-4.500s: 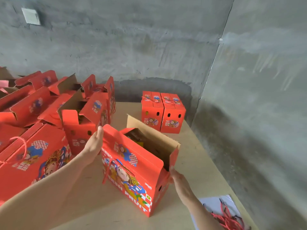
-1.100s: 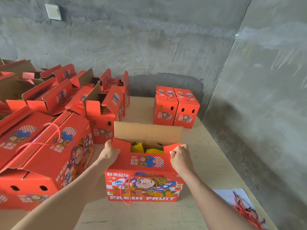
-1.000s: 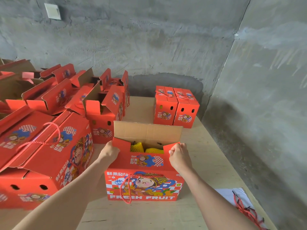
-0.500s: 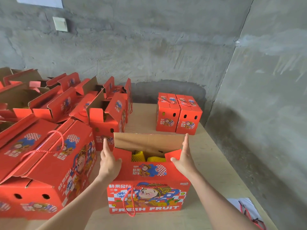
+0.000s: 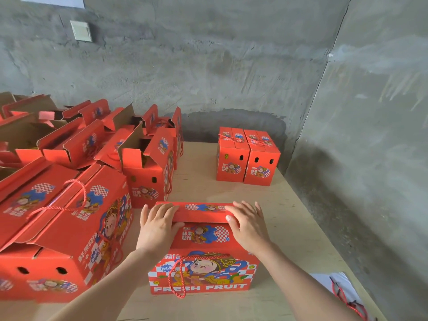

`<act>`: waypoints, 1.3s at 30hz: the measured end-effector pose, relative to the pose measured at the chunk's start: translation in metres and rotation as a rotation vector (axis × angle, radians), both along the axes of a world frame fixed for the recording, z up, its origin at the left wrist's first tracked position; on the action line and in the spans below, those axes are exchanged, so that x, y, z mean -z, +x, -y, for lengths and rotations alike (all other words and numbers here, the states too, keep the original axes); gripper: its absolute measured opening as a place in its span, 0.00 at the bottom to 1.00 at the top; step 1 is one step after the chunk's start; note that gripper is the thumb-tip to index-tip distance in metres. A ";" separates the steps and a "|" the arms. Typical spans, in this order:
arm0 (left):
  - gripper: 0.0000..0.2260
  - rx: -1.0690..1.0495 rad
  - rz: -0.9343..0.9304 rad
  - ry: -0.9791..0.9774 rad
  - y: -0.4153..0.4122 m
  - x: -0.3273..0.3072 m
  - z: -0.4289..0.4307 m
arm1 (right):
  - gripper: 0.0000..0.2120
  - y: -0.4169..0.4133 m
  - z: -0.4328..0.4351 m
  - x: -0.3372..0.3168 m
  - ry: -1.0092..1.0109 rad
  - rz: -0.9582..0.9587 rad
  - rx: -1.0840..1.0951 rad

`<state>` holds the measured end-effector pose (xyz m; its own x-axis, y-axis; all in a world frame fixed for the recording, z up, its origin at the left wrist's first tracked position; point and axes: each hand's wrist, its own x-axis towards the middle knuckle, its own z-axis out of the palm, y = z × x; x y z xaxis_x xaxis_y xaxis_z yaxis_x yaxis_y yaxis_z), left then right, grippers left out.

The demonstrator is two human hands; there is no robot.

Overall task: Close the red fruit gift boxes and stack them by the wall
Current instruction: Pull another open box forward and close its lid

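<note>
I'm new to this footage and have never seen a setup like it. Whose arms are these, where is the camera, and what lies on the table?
No machine here: a person works with two bare hands, filmed by one camera worn on their head, looking forward and down. The left hand and right hand lie flat, pressing down the top flap of a red cardboard fruit gift box printed FRESH FRUIT. Nothing is gripped. The box stands on a pale wooden table. Left of it are more red boxes, several with flaps open; two closed red boxes stand near the grey concrete wall. Red cords lie on a white sheet at lower right.
</note>
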<state>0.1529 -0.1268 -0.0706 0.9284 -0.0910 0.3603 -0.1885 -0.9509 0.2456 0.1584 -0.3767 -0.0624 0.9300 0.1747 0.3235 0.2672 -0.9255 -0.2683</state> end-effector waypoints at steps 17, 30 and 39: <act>0.33 0.275 -0.481 0.407 0.058 -0.038 -0.015 | 0.35 0.034 0.025 -0.033 -0.363 -0.423 -0.168; 0.29 0.293 -0.453 0.370 0.057 -0.025 -0.021 | 0.33 0.042 0.024 -0.041 -0.475 -0.492 -0.208; 0.27 0.284 -0.474 0.365 0.056 -0.024 -0.020 | 0.33 0.044 0.026 -0.027 -0.290 -0.548 -0.196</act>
<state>0.2093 -0.1066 -0.0469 0.9008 -0.3941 -0.1821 -0.3946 -0.9182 0.0349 0.2025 -0.4023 -0.0352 0.8888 0.3665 -0.2751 0.3336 -0.9291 -0.1598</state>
